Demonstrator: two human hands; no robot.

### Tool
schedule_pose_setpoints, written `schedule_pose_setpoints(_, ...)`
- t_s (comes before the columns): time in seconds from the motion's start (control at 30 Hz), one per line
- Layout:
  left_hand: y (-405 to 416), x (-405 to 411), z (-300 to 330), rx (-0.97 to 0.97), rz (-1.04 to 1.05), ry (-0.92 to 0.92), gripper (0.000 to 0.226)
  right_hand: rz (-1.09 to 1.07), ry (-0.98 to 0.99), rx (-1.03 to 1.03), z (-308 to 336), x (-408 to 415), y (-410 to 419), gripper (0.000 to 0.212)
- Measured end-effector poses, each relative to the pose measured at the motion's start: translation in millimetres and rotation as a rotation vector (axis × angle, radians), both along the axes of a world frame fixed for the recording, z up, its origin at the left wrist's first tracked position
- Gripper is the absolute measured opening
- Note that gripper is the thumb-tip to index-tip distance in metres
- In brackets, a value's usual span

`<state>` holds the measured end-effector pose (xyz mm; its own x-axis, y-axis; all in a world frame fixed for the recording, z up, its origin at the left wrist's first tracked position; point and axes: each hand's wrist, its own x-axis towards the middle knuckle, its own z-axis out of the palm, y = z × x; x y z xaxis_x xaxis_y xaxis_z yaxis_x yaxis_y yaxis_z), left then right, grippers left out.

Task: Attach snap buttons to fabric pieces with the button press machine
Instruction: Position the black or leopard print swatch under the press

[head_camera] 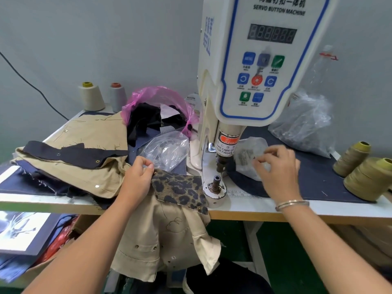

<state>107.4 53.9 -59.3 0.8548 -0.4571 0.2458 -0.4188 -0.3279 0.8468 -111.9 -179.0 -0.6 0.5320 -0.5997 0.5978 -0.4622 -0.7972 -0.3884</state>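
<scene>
Although its top runs out of the frame, the button press machine (252,66) fills the upper centre, its white panel showing a dark, unlit-looking display and coloured keys whose small labels are too blurred to read. Below it the table (254,205) spans the middle of the frame, its right part under a dark blue cloth (318,177). At centre left a heap of beige and navy fabric pieces (78,153) spreads to the left edge, and more beige fabric (169,236) hangs over the table's front edge at lower centre, its lower end hidden by the forearms.

Just left of the machine's lower die (216,181) lies a leopard-print fabric piece (180,190). The left hand (135,179) pinches that piece's upper left corner between thumb and curled fingers, at a small metal snap. The right hand (277,168), right of the die, has its fingers curled at a small clear bag (248,155); motion blur hides whether they grip the bag or something tiny from it, so I cannot tell. The bag's contents are dark and indistinct.

Behind, a pink plastic bag (157,98) holds dark scraps, and a clear bag (167,149) lies in front of it. Thread cones (360,172) stand at right centre, partly cut off.
</scene>
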Motion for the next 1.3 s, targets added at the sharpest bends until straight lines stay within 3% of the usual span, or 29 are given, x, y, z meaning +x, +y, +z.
schedule_pose_setpoints(0.1, -0.5, 0.2, 0.0, 0.012, -0.004, -0.004, 0.017, 0.149, -0.148, 0.800, -2.8, 3.5, 43.4, 0.015)
schedule_pose_setpoints(0.13, -0.6, 0.3, -0.4, 0.012, -0.005, -0.005, 0.017, 0.171, -0.153, 0.971, -4.8, 7.2, 52.0, 0.019)
schedule_pose_setpoints(0.23, -0.2, 0.4, -1.9, 0.009, -0.004, -0.013, 0.014, 0.161, -0.196, 1.141, -7.1, 18.9, 55.7, 0.027)
schedule_pose_setpoints(0.37, -1.2, 1.3, -2.7, 0.010, -0.012, -0.019, 0.014, 0.155, -0.374, 1.425, -6.4, 22.3, 41.5, 0.020)
schedule_pose_setpoints(0.47, -0.9, 2.1, -3.0, 0.011, -0.005, -0.025, 0.015, 0.240, -0.382, 1.574, -12.6, 19.4, 43.9, 0.017)
schedule_pose_setpoints(0.53, -0.8, 1.9, -3.2, 0.005, -0.002, -0.030, 0.017, 0.213, -0.343, 1.462, -11.1, 18.1, 40.7, 0.018)
schedule_pose_setpoints(0.7, -1.5, 1.3, -2.1, 0.018, 0.004, -0.037, 0.020, 0.058, -0.267, 0.828, 18.0, 11.8, -5.4, 0.017)
schedule_pose_setpoints(0.83, -1.0, 1.2, -1.9, 0.024, 0.001, -0.035, 0.021, -0.053, 0.133, 0.419, 18.2, 15.5, -40.3, 0.020)
schedule_pose_setpoints(1.13, -1.0, 0.2, -1.1, 0.026, -0.001, -0.032, 0.021, -0.137, 0.321, 0.218, 2.2, 18.4, -47.0, 0.021)
schedule_pose_setpoints(1.3, -0.7, 0.3, -1.5, 0.029, -0.006, -0.023, 0.019, -0.103, 0.260, 0.247, 1.1, 18.7, -50.2, 0.021)
